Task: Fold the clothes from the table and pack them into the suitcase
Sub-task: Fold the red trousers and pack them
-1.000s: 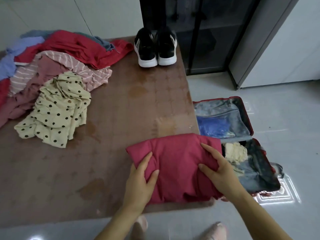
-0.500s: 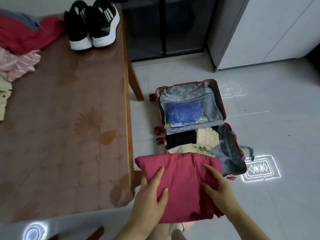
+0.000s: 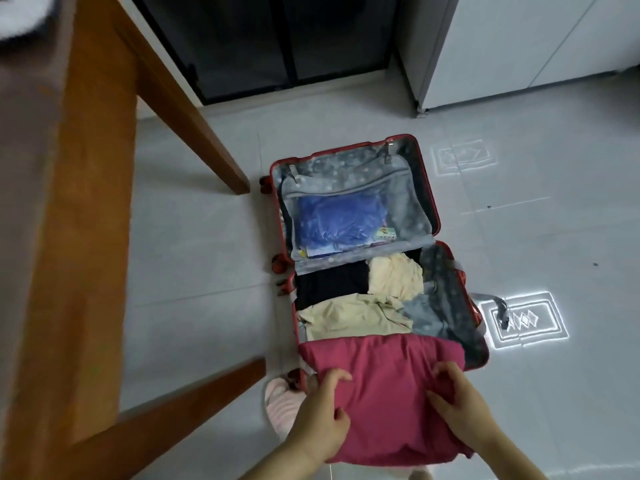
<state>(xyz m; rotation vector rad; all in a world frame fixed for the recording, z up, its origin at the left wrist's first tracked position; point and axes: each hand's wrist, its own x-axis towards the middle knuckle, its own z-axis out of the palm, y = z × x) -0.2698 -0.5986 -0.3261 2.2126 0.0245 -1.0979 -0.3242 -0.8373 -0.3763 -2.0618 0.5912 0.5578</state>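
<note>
Folded magenta garment [image 3: 381, 393] is off the table [image 3: 86, 202], held over the near end of the open suitcase [image 3: 412, 202] on the floor. Can't tell if it touches the contents yet. Left hand [image 3: 322, 424] grips its left side and right hand [image 3: 460, 414] its right side. Fingers of both curl down onto the top of the cloth, thumbs pressed in; what's underneath is hidden. The two-sided grip likely keeps the fold from falling open on the way down.

The near half already holds a black garment [image 3: 329, 282], a cream garment [image 3: 349, 317] and a second cream piece [image 3: 394, 275], laid flat side by side. The free spot looks to be the near end, which is probably why the bundle hangs there. The far half's mesh pocket holds a blue item [image 3: 336, 220] beside a colourful packet [image 3: 384, 233].

A pink slipper [image 3: 280, 400] sits just beside the case's near left corner.

No readable brand or label. Packet print is too small to read. The shiny floor-tile motifs carry no lettering.
</note>
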